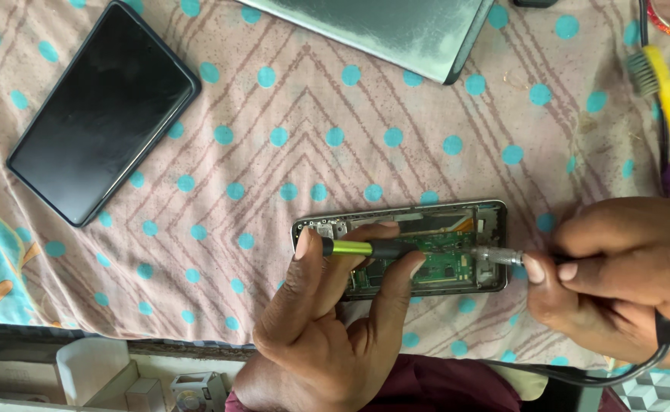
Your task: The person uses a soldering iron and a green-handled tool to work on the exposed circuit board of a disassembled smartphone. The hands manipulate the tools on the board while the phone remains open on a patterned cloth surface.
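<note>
Lying opened on a dotted cloth, a phone shows its green circuit board. The left hand pinches a green-tipped tool over it; the right hand pinches a corded metal-tipped tool touching the board. A second, dark phone lies well apart.

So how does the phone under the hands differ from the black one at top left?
The opened phone lies level with the table edge, its green circuit board exposed; the black phone lies slanted and closed, glossy face unbroken. The left hand and right hand work tools on the opened one; the black one lies untouched. Both rest on the dotted cloth.
</note>
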